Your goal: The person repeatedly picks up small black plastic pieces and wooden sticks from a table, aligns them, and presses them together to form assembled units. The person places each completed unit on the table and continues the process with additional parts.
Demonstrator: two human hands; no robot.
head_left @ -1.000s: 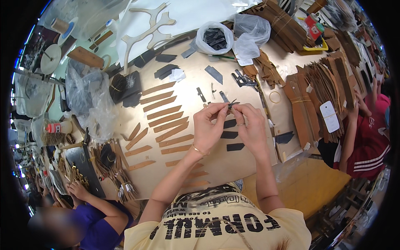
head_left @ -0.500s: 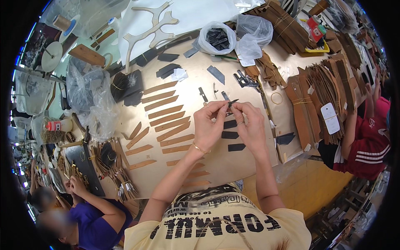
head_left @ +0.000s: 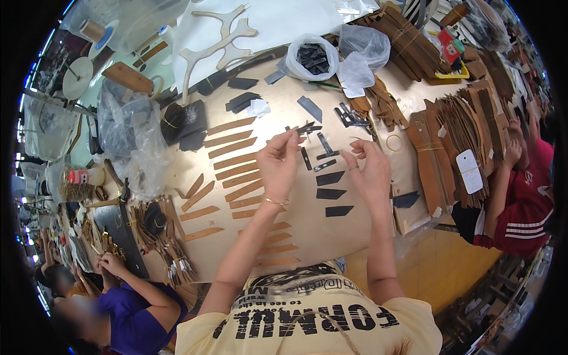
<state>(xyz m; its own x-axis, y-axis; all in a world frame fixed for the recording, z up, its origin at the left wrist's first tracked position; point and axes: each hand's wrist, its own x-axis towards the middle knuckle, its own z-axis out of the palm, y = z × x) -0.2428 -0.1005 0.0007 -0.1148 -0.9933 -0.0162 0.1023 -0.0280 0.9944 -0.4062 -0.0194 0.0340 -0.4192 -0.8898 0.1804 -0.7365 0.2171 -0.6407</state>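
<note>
My left hand (head_left: 279,167) is raised over the table, its thumb and forefinger pinched together beside some small dark strips (head_left: 309,128). What sits in that pinch is too small to make out. To the right, my right hand (head_left: 371,173) hovers with thumb and forefinger apart and nothing between them. Between the hands lie several slotted black strips (head_left: 306,158). Below these, slant-ended black pieces (head_left: 331,193) form a short column. Rows of brown leather strips (head_left: 231,143), pointed at one end, spread out left of my left hand.
A white bag of black pieces (head_left: 312,58) stands at the back. Bundled brown leather (head_left: 452,133) is stacked on the right, near a person in a red shirt (head_left: 523,204). Clear plastic bags (head_left: 130,136) lie left; a person in purple (head_left: 142,319) works at lower left.
My hands have come apart from the small black piece they held together. The left hand drew left and the right hand moved right, its fingers opening. More black strips now show between them.
</note>
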